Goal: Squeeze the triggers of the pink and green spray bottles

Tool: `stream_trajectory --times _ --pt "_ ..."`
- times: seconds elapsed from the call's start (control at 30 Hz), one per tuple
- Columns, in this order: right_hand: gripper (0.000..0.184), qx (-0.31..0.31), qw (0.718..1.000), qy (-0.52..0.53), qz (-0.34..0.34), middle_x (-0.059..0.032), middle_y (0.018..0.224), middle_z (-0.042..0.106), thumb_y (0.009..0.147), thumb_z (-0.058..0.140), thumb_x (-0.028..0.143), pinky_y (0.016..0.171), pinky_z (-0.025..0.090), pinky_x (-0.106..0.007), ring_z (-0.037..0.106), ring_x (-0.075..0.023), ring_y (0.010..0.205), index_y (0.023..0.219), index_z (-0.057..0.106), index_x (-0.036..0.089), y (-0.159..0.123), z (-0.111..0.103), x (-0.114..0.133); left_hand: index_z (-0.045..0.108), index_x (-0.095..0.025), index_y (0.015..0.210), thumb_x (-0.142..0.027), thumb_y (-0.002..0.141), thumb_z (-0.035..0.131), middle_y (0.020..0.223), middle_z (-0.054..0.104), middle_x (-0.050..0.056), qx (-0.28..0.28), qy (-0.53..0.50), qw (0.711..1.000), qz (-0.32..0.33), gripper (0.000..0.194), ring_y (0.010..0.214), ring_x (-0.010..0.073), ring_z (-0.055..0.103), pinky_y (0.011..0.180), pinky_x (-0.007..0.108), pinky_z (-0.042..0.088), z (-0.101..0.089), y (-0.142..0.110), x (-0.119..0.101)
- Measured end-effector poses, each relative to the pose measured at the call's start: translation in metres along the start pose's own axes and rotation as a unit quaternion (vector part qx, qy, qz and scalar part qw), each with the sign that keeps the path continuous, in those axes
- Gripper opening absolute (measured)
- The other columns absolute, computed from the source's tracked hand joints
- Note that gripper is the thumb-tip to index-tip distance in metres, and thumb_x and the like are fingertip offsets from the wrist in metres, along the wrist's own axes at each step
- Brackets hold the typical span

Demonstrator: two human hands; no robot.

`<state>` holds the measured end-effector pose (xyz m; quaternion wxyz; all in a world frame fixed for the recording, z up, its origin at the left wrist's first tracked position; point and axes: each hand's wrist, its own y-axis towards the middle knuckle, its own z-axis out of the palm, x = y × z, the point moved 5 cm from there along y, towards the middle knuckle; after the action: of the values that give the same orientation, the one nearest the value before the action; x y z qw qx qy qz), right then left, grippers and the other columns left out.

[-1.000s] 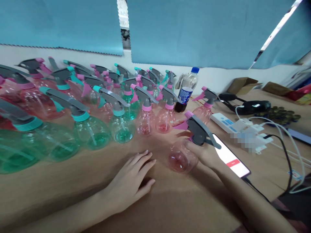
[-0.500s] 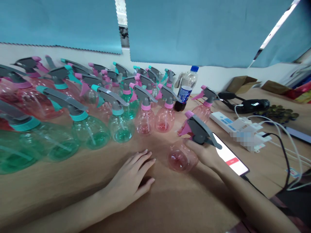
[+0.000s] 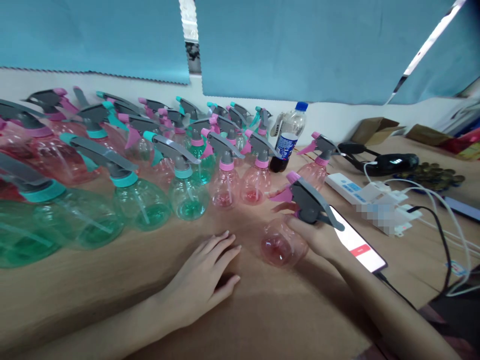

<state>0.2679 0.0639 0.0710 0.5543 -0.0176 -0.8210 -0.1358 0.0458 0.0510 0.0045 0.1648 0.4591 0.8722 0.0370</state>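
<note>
Head view: our right hand [image 3: 318, 237] has fingers clamped around 1 transparent pink plastic bottle [image 3: 275, 245], grey sprayer [image 3: 309, 200] fitted; our left hand [image 3: 202, 272] rests, fingers slightly apart, on brown surface [image 3: 243, 327].

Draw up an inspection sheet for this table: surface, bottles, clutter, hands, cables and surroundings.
Surface: wooden table; no spill seen.
Bottles: one pink spray bottle held tilted; other spray bottles, pink and green, crowd the left and middle, several with liquid at the bottom.
Clutter: soda bottle, phone, power strip, cardboard box.
Hands: left hand open, palm down, on the table; right hand around the held bottle.
Cables: black and white cables loop at the right; one black lead plugged into the phone.
Surroundings: blue sheets hang behind, over a white wall.
</note>
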Motion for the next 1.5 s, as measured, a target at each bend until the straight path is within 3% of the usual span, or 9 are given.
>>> stream_trajectory --times 0.23,0.37,0.5,0.73,0.87,1.07,1.27,1.4,1.5 --pt "0.015 -0.004 1.0 -0.001 -0.013 -0.0024 0.077 0.07 0.065 0.056 0.025 0.069 0.05 -0.038 0.065 -0.0232 0.073 0.079 0.06 0.023 0.0 0.002 0.0 0.05 -0.015 0.134 -0.037 0.097 0.05 0.143 0.048 0.013 0.005 0.007 1.0 0.002 0.043 0.135 0.0302 0.039 0.108 0.051 0.036 0.001 0.0 0.0" --pt "0.007 -0.012 1.0 -0.026 0.007 0.0016 0.057 0.056 0.067 0.057 0.027 0.069 0.048 -0.042 0.06 -0.0231 0.064 0.073 0.056 0.023 -0.001 0.001 -0.006 0.051 -0.015 0.134 -0.037 0.097 0.051 0.143 0.048 0.013 0.009 0.005 1.0 0.001 0.043 0.135 0.0305 0.039 0.108 0.051 0.037 0.001 0.0 -0.001" --pt "0.009 -0.012 0.999 -0.031 0.007 0.0033 0.055 0.052 0.067 0.056 0.029 0.074 0.047 -0.046 0.053 -0.0196 0.055 0.075 0.057 0.024 -0.001 0.001 -0.006 0.052 -0.016 0.132 -0.036 0.096 0.051 0.142 0.049 0.012 0.004 0.006 1.0 0.0 0.041 0.134 0.0301 0.04 0.107 0.051 0.037 -0.002 0.001 -0.001" --pt "0.036 -0.026 1.0 -0.013 -0.006 -0.0036 0.079 0.071 0.066 0.059 0.03 0.074 0.052 -0.046 0.067 -0.0262 0.076 0.101 0.063 0.025 0.0 0.003 0.005 0.051 -0.016 0.133 -0.037 0.096 0.051 0.142 0.049 0.012 0.002 0.008 1.0 0.003 0.042 0.134 0.03 0.04 0.108 0.051 0.037 0.0 0.001 -0.001" --pt "0.038 -0.014 0.999 -0.002 -0.044 -0.0042 0.084 0.072 0.071 0.063 0.033 0.074 0.055 -0.044 0.069 -0.0262 0.08 0.109 0.063 0.025 0.0 0.004 0.01 0.051 -0.016 0.133 -0.037 0.096 0.051 0.142 0.048 0.013 0.007 0.009 1.0 0.002 0.043 0.135 0.03 0.039 0.108 0.05 0.036 0.001 0.0 -0.001" --pt "0.041 -0.008 0.997 -0.023 -0.078 -0.0031 0.087 0.073 0.071 0.074 0.043 0.081 0.055 -0.043 0.07 -0.0254 0.085 0.108 0.065 0.026 -0.001 0.001 0.016 0.052 -0.017 0.132 -0.037 0.096 0.051 0.142 0.049 0.012 0.004 0.013 1.0 -0.002 0.041 0.134 0.03 0.04 0.108 0.05 0.036 0.0 0.001 0.0" --pt "0.059 -0.038 0.995 -0.059 -0.069 -0.0029 0.085 0.073 0.061 0.08 0.054 0.074 0.055 -0.042 0.068 -0.0257 0.08 0.11 0.064 0.025 -0.008 -0.01 0.011 0.052 -0.015 0.131 -0.039 0.097 0.05 0.141 0.05 0.013 0.0 0.025 1.0 0.004 0.042 0.132 0.0301 0.042 0.106 0.05 0.038 0.0 0.002 0.001" --pt "0.053 -0.018 0.988 -0.105 -0.115 -0.0037 0.094 0.071 0.065 0.079 0.051 0.085 0.051 -0.044 0.066 -0.0244 0.086 0.108 0.063 0.024 -0.023 -0.012 0.006 0.052 -0.015 0.131 -0.038 0.097 0.049 0.14 0.051 0.014 -0.009 0.032 0.999 0.011 0.041 0.132 0.0295 0.042 0.106 0.049 0.038 -0.001 0.003 0.0" --pt "0.048 -0.011 0.987 -0.124 -0.097 -0.0072 0.104 0.068 0.07 0.076 0.051 0.088 0.049 -0.045 0.063 -0.0271 0.098 0.105 0.059 0.023 -0.038 -0.011 -0.003 0.052 -0.014 0.13 -0.039 0.097 0.049 0.138 0.052 0.015 -0.01 0.037 0.999 0.014 0.042 0.131 0.0298 0.043 0.105 0.048 0.038 -0.002 0.005 -0.002"
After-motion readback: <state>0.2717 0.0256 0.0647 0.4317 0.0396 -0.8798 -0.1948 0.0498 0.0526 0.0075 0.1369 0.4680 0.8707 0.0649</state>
